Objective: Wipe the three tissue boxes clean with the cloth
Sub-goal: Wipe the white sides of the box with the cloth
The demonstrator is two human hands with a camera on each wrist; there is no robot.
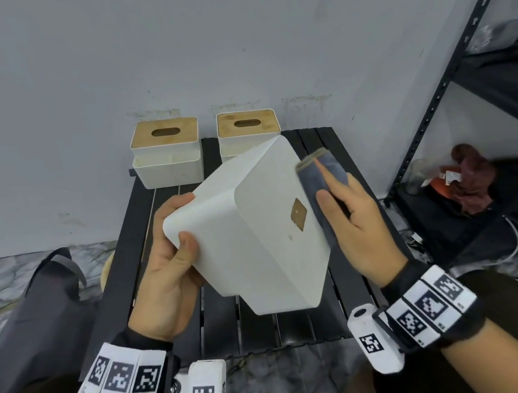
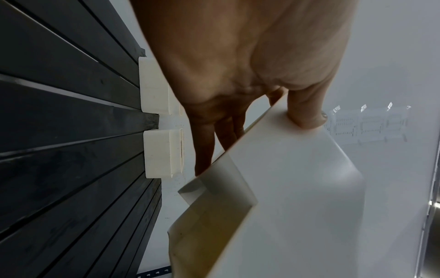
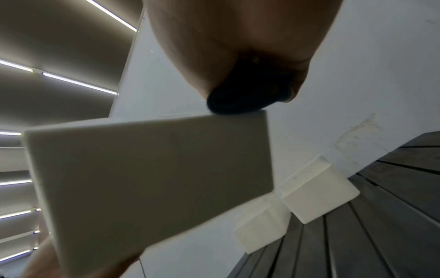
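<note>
While your left hand [image 1: 166,259] grips the white rectangular plastic tissue box [image 1: 249,231] at its lower-left corner, thumb curled onto the near face and fingers tucked behind, the box hangs tilted in the centre of the frame, its long axis running from lower left up toward the upper right, its base turned up at you. Your right hand [image 1: 354,219] sits at the box's right edge, pinching the folded dark grey cloth [image 1: 322,184] flat against that edge with thumb and forefinger laid along it; in the right wrist view the cloth [image 3: 247,96] touches the box's top corner. So the box lies between your hands, the cloth hand the nearer to the unwiped face, which spreads leftward from it. I judge the coming stroke should travel along the long axis. The two other white tissue boxes with bamboo lids, one [image 1: 166,152] at upper left and one [image 1: 248,131] beside it, stand well apart on the black slatted table [image 1: 222,321], against the wall.
</note>
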